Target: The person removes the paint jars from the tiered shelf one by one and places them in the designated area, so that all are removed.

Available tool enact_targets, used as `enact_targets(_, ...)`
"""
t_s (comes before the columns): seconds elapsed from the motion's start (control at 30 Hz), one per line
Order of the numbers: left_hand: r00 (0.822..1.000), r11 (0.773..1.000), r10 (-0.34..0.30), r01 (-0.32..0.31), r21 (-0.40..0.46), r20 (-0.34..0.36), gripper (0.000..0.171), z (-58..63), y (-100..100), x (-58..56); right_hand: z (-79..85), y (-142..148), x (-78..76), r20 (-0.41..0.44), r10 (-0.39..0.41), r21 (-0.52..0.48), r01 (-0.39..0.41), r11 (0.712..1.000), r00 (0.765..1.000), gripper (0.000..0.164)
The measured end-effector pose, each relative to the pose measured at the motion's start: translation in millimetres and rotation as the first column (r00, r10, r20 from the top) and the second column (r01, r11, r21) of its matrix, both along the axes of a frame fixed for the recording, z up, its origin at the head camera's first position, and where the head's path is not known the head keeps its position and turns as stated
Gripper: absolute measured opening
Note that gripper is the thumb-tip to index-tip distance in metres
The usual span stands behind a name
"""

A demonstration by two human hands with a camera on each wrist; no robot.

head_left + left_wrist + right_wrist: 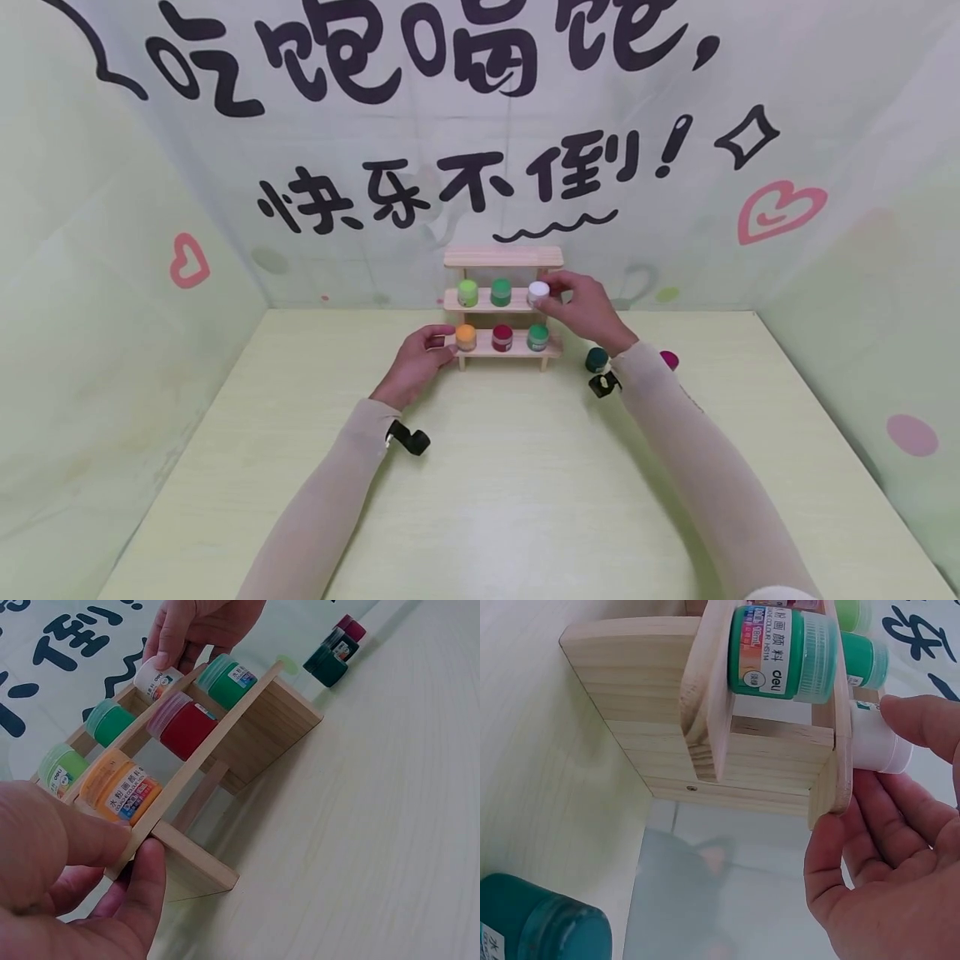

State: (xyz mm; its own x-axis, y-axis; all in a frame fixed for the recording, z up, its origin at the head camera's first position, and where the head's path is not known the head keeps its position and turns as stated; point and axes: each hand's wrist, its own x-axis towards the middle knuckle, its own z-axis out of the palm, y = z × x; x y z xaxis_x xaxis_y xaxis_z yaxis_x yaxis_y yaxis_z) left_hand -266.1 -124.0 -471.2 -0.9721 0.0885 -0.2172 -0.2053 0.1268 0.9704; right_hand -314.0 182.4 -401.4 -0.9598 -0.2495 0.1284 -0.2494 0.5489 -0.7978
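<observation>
A small three-tier wooden rack (pixel 502 257) stands against the back wall. My left hand (pixel 416 360) pinches the left end of its lowest shelf between thumb and fingers, beside an orange paint jar (pixel 120 787). On the middle shelf's right end sits a white paint jar (pixel 877 742); the thumb and fingers of my right hand (pixel 588 310) hold it. A light green jar (pixel 468 292) and a green jar (pixel 501 292) share that shelf. Below, a red jar (pixel 502 337) and another green jar (pixel 780 656) stand right of the orange one. The top shelf bears nothing.
To the right of the rack, a dark teal jar (pixel 326 667), a dark jar (pixel 343 646) and a magenta jar (pixel 351 628) stand in a row on the pale table (pixel 480 500). A printed cloth wall (pixel 375 275) closes off the back.
</observation>
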Motion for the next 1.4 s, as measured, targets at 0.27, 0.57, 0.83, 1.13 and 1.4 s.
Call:
enact_targets(0.27, 1.000, 0.999, 0.000, 0.000, 0.034, -0.001, 0.043, 0.7, 0.8, -0.1, 1.0, 10.0, 6.6, -0.003, 0.015, 0.000, -0.015, 1.000, 1.000, 0.046)
enact_targets(0.57, 1.000, 0.999, 0.006, -0.006, 0.041, 0.001, 0.043, 3.2, 0.6, 1.5, 4.1, 18.7, 18.5, -0.004, 0.006, -0.006, -0.006, 1.000, 1.000, 0.049)
enact_targets(0.83, 1.000, 1.000, -0.002, 0.002, 0.029, 0.003, 0.043, 2.8, 1.0, -0.1, 1.4, 31.3, 31.8, -0.003, -0.007, -0.083, 0.007, 0.997, 1.000, 0.047)
enact_targets(1.13, 1.000, 1.000, 0.008, -0.008, 0.017, -0.003, 0.042, 0.6, 0.4, -1.5, -9.4, 46.9, 44.9, -0.007, 0.018, -0.123, -0.019, 0.992, 1.000, 0.045)
enact_targets(1.4, 1.000, 1.000, 0.011, -0.011, 0.018, 0.001, 0.043, 0.8, -0.4, -1.6, -16.4, 56.9, 56.2, 0.027, -0.017, -0.096, 0.020, 0.995, 0.999, 0.050)
